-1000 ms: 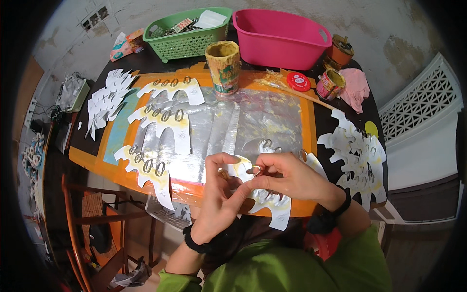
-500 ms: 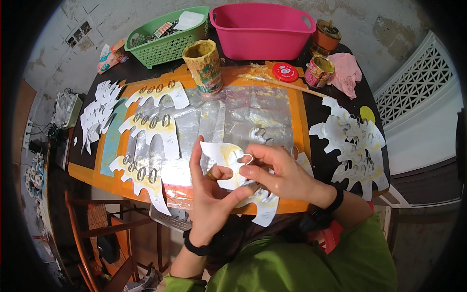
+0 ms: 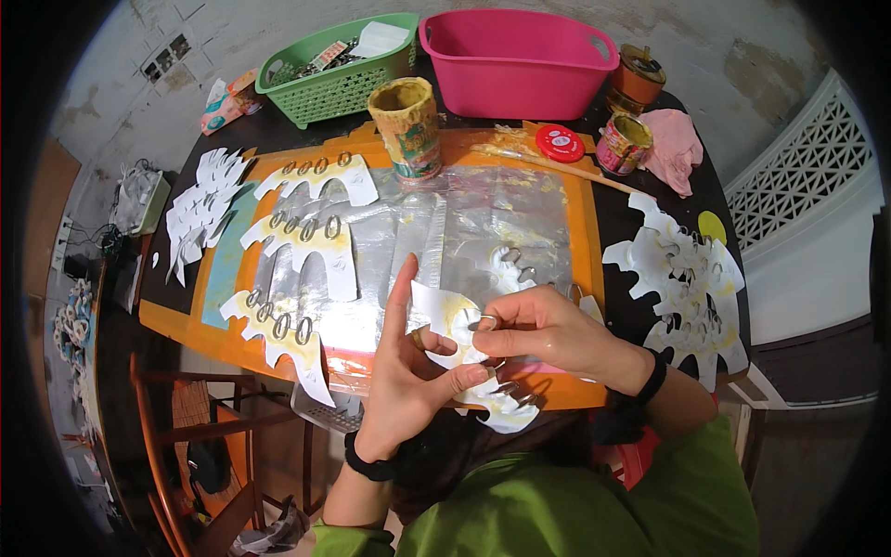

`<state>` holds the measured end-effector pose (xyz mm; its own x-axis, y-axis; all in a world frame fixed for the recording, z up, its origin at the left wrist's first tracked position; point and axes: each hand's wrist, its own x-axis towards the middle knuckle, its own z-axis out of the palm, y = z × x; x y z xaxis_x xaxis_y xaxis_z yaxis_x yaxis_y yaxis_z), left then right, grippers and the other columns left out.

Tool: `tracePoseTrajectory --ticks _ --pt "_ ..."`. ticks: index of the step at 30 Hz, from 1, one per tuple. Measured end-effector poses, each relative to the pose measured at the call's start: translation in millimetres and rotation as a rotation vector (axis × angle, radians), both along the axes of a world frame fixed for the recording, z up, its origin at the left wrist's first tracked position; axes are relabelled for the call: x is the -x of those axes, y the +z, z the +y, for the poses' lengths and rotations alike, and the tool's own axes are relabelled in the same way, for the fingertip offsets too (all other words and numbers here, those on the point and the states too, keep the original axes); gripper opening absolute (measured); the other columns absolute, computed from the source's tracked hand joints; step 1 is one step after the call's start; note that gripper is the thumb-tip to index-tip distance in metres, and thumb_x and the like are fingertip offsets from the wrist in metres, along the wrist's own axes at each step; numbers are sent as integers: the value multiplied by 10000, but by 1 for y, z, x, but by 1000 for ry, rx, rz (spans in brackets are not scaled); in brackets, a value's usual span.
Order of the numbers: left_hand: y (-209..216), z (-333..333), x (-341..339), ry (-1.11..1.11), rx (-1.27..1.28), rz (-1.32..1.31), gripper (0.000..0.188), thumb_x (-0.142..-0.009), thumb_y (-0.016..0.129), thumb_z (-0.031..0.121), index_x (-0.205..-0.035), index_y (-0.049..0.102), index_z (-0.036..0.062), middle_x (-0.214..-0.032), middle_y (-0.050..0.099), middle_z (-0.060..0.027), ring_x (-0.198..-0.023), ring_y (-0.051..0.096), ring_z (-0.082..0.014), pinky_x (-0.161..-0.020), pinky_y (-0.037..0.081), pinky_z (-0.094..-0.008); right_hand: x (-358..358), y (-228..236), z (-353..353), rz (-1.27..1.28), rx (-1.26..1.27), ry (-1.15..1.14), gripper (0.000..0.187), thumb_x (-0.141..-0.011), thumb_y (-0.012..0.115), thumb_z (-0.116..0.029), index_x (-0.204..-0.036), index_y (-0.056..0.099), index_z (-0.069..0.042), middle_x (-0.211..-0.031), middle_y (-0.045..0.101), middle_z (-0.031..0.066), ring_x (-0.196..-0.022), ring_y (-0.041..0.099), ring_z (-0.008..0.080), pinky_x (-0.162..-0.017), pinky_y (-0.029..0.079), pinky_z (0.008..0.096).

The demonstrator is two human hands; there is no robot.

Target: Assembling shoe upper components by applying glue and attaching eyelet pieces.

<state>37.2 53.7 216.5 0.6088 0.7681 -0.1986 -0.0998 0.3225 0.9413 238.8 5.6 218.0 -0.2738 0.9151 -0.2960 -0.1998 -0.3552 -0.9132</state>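
My left hand point(image 3: 404, 399) holds a white scalloped cut-out point(image 3: 436, 302), smeared with yellowish glue, between thumb and fingers above the table's front. At its right side, my right hand point(image 3: 566, 339) pinches a small metal ring point(image 3: 487, 321) against the folded part of the piece. The lower end of the cut-out hangs below my left thumb, with more metal loops on it. On the silvery sheet point(image 3: 408, 223) to the left lie white cut-outs with rows of rings: a far one point(image 3: 357, 186), a middle one point(image 3: 339, 274) and a near one point(image 3: 311, 367).
A stack of plain white cut-outs point(image 3: 200, 209) lies far left; a pile of ringed ones point(image 3: 682, 278) lies right. Behind stand a green basket point(image 3: 343, 93), a pink tub point(image 3: 520, 84), a glue-coated can point(image 3: 406, 130) and a small tin point(image 3: 622, 144). A wooden stick point(image 3: 566, 172) crosses the back.
The whole view has shifted slightly, so the table appears farther right. My left hand keeps the cut-out; my right fingers stay pinched at the ring, and the piece is tilted a little differently.
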Motion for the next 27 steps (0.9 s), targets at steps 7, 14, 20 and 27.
tracePoseTrajectory --ticks 7,14,20,27 --pt "3 3 3 -40 -14 -33 1175 -707 860 -62 -1599 115 110 -1150 617 -97 -915 545 -125 -712 539 -237 -3 -3 -2 80 22 77 324 -1002 632 -289 -1064 630 29 -951 650 23 -813 630 81 -694 506 253" --pt "9 6 14 -130 16 41 1116 -759 814 -86 -1604 122 146 -978 564 -31 -846 550 -86 -662 493 -210 -11 -7 -2 237 144 49 322 -1003 627 -309 -1047 628 10 -909 654 34 -810 632 79 -727 499 254" --pt "1 1 7 -158 14 22 1104 -777 801 -86 -1605 129 198 -954 544 -24 -773 531 -54 -637 474 -192 7 0 -3 -169 -6 115 324 -982 657 -298 -963 640 25 -795 644 30 -737 607 77 -633 489 260" --pt "-6 6 9 -154 83 -68 1154 -754 838 -39 -1605 95 195 -1075 550 -59 -714 555 -77 -634 503 -216 8 -13 -3 -334 -262 -72 337 -968 663 -275 -956 650 62 -717 609 31 -639 501 55 -550 427 275"
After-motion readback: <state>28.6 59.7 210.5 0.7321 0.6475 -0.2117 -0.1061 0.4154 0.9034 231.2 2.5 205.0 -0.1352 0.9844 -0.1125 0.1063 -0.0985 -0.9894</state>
